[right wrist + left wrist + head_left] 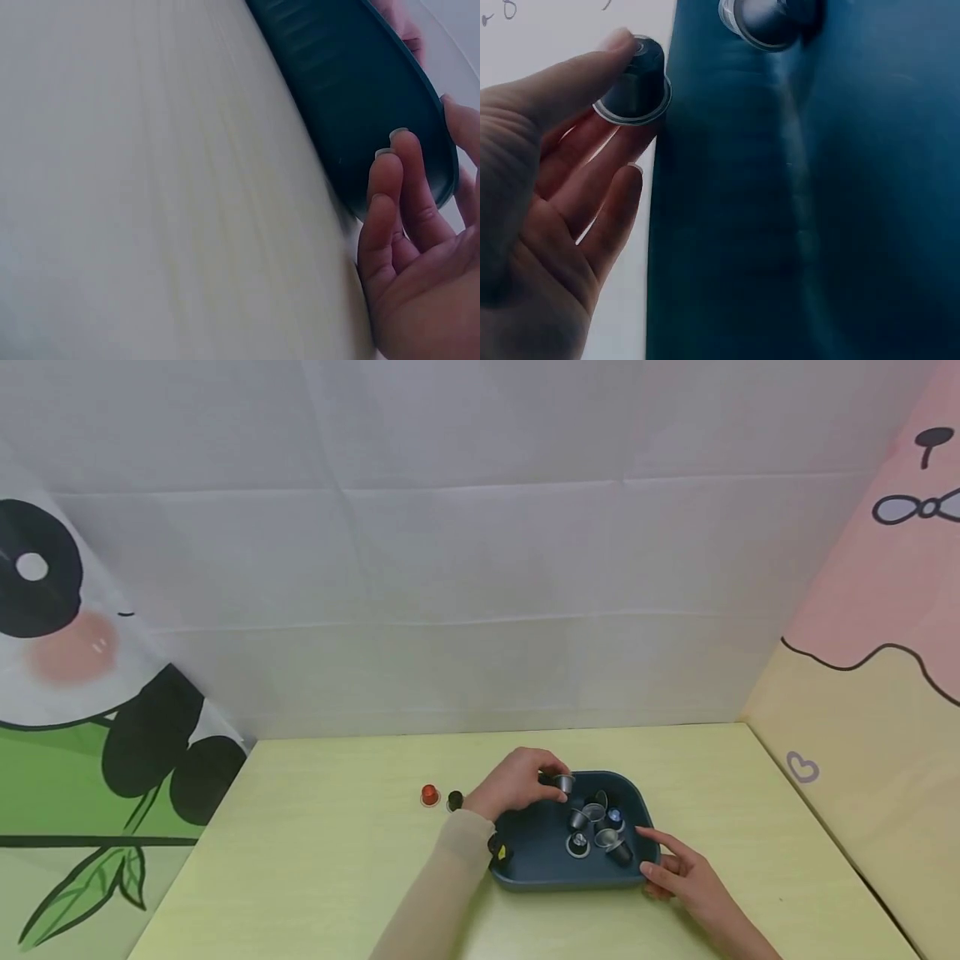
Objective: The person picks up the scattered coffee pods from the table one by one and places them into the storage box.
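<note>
My left hand (547, 778) hovers over the back left corner of a dark blue tray (540, 868) and pinches a grey coffee capsule (564, 782). In the left wrist view the thumb and fingers (562, 90) hold that capsule (634, 86) just at the tray's rim (664, 225). Several more capsules (596, 831) lie inside the tray, one of them blue. My right hand (663, 864) is at the tray's front right corner. Its fingers (390, 187) lie straight against the tray's outer wall (345, 97).
A red capsule (429, 794) and a black capsule (454, 800) stand on the yellow-green table (300, 860), left of the tray. White cloth walls rise behind, and a pink and yellow panel (862, 735) closes the right side.
</note>
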`<action>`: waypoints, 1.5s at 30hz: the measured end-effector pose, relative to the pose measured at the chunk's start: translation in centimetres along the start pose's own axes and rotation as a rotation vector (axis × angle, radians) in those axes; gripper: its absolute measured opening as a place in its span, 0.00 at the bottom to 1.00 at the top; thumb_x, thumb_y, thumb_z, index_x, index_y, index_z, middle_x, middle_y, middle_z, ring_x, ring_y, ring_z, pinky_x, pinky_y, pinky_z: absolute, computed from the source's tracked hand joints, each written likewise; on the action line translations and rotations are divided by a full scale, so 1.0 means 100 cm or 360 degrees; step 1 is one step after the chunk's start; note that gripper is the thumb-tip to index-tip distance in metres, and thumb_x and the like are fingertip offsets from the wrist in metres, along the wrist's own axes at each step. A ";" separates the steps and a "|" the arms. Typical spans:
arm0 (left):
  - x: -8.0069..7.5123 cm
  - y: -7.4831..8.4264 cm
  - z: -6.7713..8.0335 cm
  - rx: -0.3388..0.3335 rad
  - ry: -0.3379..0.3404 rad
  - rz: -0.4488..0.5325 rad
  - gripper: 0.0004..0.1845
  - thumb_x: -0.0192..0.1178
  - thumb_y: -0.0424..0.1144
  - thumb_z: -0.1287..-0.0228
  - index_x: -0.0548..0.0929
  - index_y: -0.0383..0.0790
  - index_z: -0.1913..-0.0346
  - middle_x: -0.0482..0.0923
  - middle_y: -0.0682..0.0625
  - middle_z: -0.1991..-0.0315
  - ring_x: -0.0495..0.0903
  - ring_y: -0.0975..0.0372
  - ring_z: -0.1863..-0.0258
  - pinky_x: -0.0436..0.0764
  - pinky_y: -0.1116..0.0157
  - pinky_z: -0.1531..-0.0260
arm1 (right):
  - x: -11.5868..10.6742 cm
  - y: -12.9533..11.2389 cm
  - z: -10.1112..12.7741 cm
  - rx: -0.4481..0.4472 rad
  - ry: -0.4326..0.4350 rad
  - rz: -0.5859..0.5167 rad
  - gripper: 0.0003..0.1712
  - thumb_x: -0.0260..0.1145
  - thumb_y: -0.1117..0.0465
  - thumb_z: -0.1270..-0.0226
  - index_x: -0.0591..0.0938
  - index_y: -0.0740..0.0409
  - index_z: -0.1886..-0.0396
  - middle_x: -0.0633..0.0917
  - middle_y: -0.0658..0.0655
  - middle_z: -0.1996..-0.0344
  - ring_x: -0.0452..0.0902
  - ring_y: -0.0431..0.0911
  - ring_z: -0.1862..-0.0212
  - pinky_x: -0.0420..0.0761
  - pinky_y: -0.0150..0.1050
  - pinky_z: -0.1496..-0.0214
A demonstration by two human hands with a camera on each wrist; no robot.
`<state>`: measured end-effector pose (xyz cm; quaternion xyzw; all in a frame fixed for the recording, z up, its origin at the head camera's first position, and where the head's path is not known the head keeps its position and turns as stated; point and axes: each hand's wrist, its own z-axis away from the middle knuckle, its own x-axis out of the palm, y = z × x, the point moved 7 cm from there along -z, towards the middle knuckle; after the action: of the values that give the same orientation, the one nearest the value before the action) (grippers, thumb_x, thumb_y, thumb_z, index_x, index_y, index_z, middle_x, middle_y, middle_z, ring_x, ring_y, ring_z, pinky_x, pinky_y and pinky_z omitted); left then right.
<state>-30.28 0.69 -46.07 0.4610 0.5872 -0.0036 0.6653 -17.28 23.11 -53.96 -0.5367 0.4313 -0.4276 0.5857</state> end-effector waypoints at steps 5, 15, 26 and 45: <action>0.009 -0.003 0.000 0.0015 -0.0069 -0.0078 0.17 0.76 0.43 0.45 0.88 0.50 0.52 0.85 0.62 0.60 0.80 0.72 0.61 0.78 0.71 0.57 | 0.001 0.000 0.000 0.0003 -0.0019 -0.0011 0.25 0.62 0.66 0.27 0.75 0.46 0.32 0.79 0.52 0.76 0.77 0.42 0.73 0.82 0.36 0.64; 0.023 -0.003 0.001 0.0003 -0.0291 -0.0144 0.14 0.76 0.38 0.46 0.89 0.50 0.55 0.83 0.63 0.61 0.77 0.71 0.65 0.77 0.73 0.64 | 0.000 0.000 0.001 0.0014 -0.0010 -0.0001 0.25 0.62 0.66 0.26 0.76 0.40 0.34 0.78 0.53 0.76 0.77 0.43 0.72 0.82 0.36 0.64; 0.031 -0.006 0.003 -0.0060 -0.0397 -0.0194 0.16 0.76 0.36 0.46 0.89 0.51 0.53 0.83 0.63 0.61 0.76 0.71 0.66 0.77 0.73 0.66 | -0.001 -0.001 0.001 0.0045 0.0046 0.0053 0.28 0.63 0.65 0.27 0.69 0.63 0.31 0.78 0.53 0.77 0.77 0.44 0.74 0.81 0.36 0.64; 0.030 0.000 0.003 -0.0019 -0.0416 -0.0038 0.17 0.74 0.35 0.43 0.88 0.45 0.49 0.84 0.62 0.57 0.80 0.73 0.57 0.78 0.74 0.60 | -0.001 -0.001 0.001 0.0052 0.0020 0.0027 0.25 0.64 0.64 0.28 0.75 0.47 0.33 0.77 0.52 0.77 0.76 0.43 0.73 0.82 0.36 0.63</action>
<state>-29.16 2.08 -48.44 0.4456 0.5009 -0.0680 0.7388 -17.19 23.26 -53.88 -0.5208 0.4324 -0.4329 0.5953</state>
